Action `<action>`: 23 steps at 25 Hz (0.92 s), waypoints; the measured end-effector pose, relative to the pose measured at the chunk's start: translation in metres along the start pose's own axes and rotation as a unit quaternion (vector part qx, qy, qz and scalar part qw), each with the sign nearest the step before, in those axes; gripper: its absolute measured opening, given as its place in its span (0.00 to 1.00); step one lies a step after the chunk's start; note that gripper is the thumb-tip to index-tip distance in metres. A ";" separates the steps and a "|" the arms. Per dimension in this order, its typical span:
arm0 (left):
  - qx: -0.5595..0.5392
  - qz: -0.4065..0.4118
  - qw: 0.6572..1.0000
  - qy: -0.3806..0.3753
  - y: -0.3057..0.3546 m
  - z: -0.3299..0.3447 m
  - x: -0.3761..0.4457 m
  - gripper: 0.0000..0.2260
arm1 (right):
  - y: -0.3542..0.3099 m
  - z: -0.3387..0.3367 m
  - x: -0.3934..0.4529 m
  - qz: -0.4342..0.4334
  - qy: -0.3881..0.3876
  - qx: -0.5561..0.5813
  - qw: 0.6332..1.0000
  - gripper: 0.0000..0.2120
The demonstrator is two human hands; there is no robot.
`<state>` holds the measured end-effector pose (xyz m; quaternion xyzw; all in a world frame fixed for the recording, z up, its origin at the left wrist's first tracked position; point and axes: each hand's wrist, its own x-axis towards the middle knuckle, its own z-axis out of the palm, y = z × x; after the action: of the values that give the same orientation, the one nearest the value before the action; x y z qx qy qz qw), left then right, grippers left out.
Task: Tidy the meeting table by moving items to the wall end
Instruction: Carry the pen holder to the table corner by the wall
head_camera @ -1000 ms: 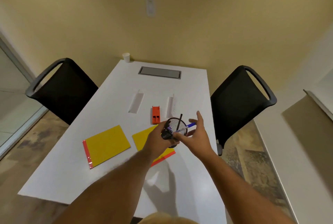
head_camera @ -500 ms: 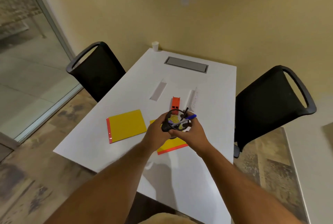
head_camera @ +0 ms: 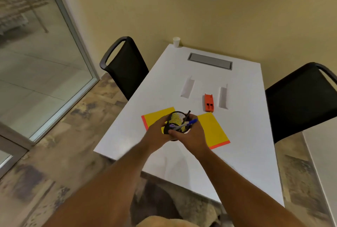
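Note:
Both my hands hold a black mesh pen cup [head_camera: 176, 117] above the near half of the white table [head_camera: 246, 153]. My left hand [head_camera: 158, 131] wraps its left side and my right hand [head_camera: 191, 135] its right side. A blue pen [head_camera: 191, 122] and a black pen [head_camera: 187, 115] stick out of the cup. Under my hands lie two yellow pads with orange edges, one on the left [head_camera: 155, 116] and one on the right [head_camera: 213, 131]. An orange stapler [head_camera: 208, 103] and two folded white cards [head_camera: 187, 88] [head_camera: 223, 97] lie farther up. A white paper cup [head_camera: 176, 41] stands at the wall end.
A grey cable hatch [head_camera: 209, 61] is set into the table near the wall. Black chairs stand on the left [head_camera: 125, 66] and right [head_camera: 300, 97] sides. A glass partition [head_camera: 36, 58] runs along the left.
The view has swung left and the table now sits more to the right. My right hand has closed onto the cup beside my left, and the cup has stayed over the yellow pads.

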<state>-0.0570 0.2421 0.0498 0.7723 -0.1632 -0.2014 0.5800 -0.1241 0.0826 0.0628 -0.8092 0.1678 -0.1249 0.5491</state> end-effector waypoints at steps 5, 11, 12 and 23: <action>0.023 -0.011 0.999 0.024 -0.019 -0.089 -0.015 0.31 | -0.036 0.080 -0.004 -0.003 0.010 -0.007 1.000 0.29; -0.029 -0.075 0.992 0.101 -0.030 -0.157 -0.005 0.31 | -0.072 0.145 0.017 -0.005 0.017 -0.047 0.999 0.43; -0.017 -0.076 0.991 0.110 -0.028 -0.165 -0.001 0.29 | -0.077 0.153 0.022 -0.005 0.022 -0.047 0.999 0.43; 0.116 -0.042 0.991 0.061 -0.014 -0.284 0.120 0.23 | -0.085 0.239 0.149 0.061 0.097 -0.049 0.992 0.54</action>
<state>0.1890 0.4239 0.0921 0.8512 -0.1170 -0.1574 0.4869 0.1159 0.2529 0.0570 -0.8073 0.2752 -0.1603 0.4968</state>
